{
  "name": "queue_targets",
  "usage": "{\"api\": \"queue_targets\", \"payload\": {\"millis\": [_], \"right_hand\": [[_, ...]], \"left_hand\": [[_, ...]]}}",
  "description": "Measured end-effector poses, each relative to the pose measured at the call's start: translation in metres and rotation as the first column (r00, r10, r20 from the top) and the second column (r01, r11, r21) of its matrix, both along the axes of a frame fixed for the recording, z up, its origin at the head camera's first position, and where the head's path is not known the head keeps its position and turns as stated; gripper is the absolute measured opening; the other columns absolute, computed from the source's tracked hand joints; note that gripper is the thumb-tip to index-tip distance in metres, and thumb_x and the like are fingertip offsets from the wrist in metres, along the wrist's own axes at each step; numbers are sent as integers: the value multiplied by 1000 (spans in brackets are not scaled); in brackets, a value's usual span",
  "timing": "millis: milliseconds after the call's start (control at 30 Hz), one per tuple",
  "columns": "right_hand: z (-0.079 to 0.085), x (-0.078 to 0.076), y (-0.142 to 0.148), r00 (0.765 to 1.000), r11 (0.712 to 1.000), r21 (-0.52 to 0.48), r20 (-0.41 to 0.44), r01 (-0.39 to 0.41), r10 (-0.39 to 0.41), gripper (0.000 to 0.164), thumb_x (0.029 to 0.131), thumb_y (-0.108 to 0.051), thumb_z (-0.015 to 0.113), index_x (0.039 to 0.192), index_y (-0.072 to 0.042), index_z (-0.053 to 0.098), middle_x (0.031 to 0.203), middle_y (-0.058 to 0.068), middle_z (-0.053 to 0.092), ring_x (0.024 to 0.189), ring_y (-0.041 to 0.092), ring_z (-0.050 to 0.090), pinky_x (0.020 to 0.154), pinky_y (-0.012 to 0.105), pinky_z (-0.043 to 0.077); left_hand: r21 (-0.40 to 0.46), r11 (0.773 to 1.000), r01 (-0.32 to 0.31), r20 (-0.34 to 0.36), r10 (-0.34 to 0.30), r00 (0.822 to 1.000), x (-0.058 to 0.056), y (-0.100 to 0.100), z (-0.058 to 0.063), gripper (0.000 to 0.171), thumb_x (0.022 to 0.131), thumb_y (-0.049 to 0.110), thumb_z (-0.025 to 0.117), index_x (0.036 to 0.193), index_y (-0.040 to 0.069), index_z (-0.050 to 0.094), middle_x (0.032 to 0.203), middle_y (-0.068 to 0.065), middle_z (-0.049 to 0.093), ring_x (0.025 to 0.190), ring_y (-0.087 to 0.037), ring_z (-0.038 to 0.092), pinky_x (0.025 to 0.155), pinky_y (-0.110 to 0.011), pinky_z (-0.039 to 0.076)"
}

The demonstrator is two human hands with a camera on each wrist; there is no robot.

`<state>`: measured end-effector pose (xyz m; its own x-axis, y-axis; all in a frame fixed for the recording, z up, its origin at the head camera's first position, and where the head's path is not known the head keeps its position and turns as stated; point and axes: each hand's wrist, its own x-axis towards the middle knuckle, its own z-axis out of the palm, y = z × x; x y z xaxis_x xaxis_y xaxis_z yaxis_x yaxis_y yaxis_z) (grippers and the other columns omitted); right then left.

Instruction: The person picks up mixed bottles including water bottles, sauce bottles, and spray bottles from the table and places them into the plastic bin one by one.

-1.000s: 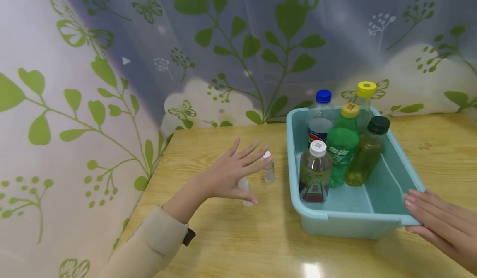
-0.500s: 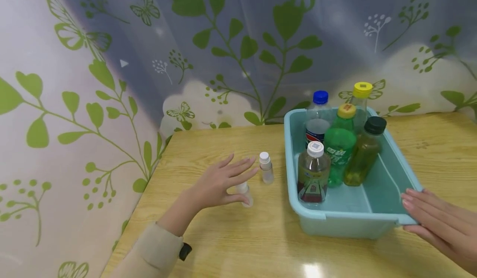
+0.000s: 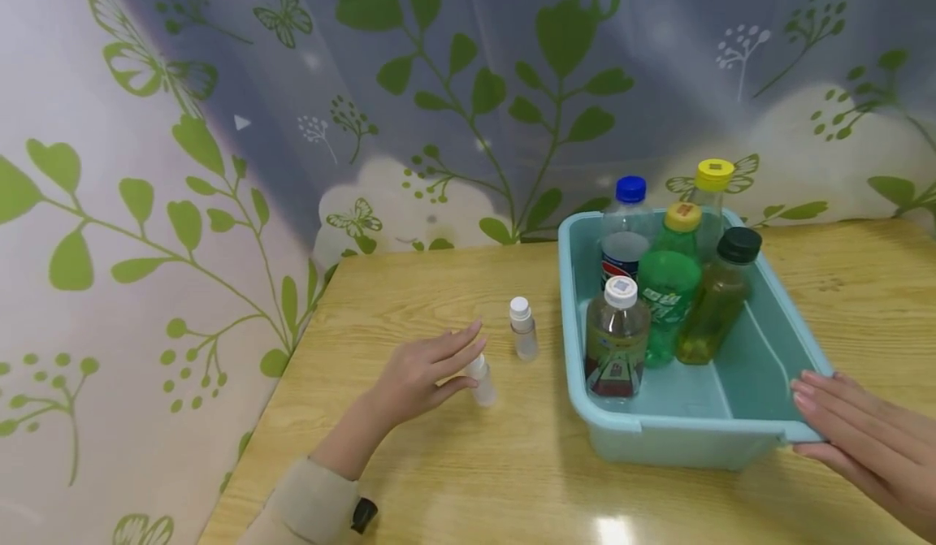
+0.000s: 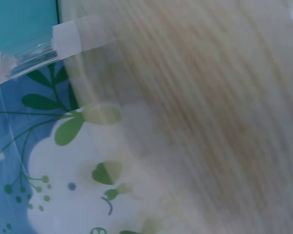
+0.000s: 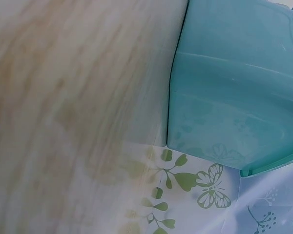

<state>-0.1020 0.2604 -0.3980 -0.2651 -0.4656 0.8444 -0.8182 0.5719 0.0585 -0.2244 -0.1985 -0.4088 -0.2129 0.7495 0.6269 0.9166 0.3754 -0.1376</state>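
Observation:
My left hand (image 3: 420, 373) reaches over the table beside the nearer small white-capped bottle (image 3: 483, 382). Its fingers and thumb are spread apart around the cap; contact cannot be made out. A second small white-capped bottle (image 3: 522, 330) stands upright just behind. My right hand (image 3: 870, 439) touches the near right corner of a light-blue plastic basin (image 3: 687, 425) with straight fingers, the thumb below the rim. In the left wrist view, a small clear bottle with white parts (image 4: 66, 39) shows at upper left. The right wrist view has the basin's outer wall (image 5: 234, 92), with no fingers in sight.
Inside the basin stand a blue-capped bottle (image 3: 625, 240), a green bottle (image 3: 667, 281), a dark-capped bottle (image 3: 717, 305), a white-capped bottle (image 3: 617, 346) and a yellow-capped bottle (image 3: 712, 196). A leaf-patterned curtain (image 3: 439, 106) borders the wooden table (image 3: 439, 480).
My left hand has drawn back leftward from the farther small bottle to the nearer one, its fingers coming closer together. The right hand stays on the basin's corner.

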Motion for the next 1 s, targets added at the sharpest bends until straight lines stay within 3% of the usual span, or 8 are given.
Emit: {"api": "queue_targets", "payload": {"millis": [200,333,533,667,867,1000], "right_hand": [[0,0,0,1000,1000,-2,-2,2,-2,49,99,-32,48,112,12,64,117,23,63,127,18,50,109,25,31],[-1,-3,-2,999,999,-34,-21,-29,28,47,98,-31,49,111,12,65,114,24,65,125,21,52,109,26,33],[-4,-5,-3,997,996,-58,-39,-69,67,46,98,-29,51,109,13,65,112,25,65,123,24,54,108,28,34],[-7,-7,-4,994,991,-81,-57,-102,98,45,98,-27,52,108,14,65,111,26,65,122,25,55,108,28,35],[-1,-2,-5,999,997,-57,-21,-49,48,47,98,-31,50,110,12,65,125,14,59,126,15,50,108,24,33],[0,-3,-3,999,999,-35,-13,-30,30,48,98,-32,49,112,12,64,125,15,60,127,14,49,109,24,32]], "left_hand": [[30,999,15,48,-17,999,0,-1,-8,53,73,23,81,121,4,65,125,-15,61,93,-15,69,64,-17,54],[37,999,4,68,-6,998,-1,-3,-11,55,72,22,81,121,4,65,126,-14,60,89,-15,70,61,-15,53],[7,1000,15,61,-16,998,-3,-5,-14,52,73,20,80,121,5,65,126,-13,61,90,-13,70,62,-14,52],[-10,999,49,79,-48,996,-5,-6,-17,50,76,16,78,122,2,64,125,-18,60,94,-15,69,71,-14,53],[29,993,117,131,-120,984,-7,-3,-24,56,79,17,76,129,0,57,126,-21,59,99,-18,67,77,-11,50],[70,990,125,152,-134,979,-8,-1,-26,53,81,16,75,128,-2,57,124,-22,60,102,-22,66,80,-12,49]]}}
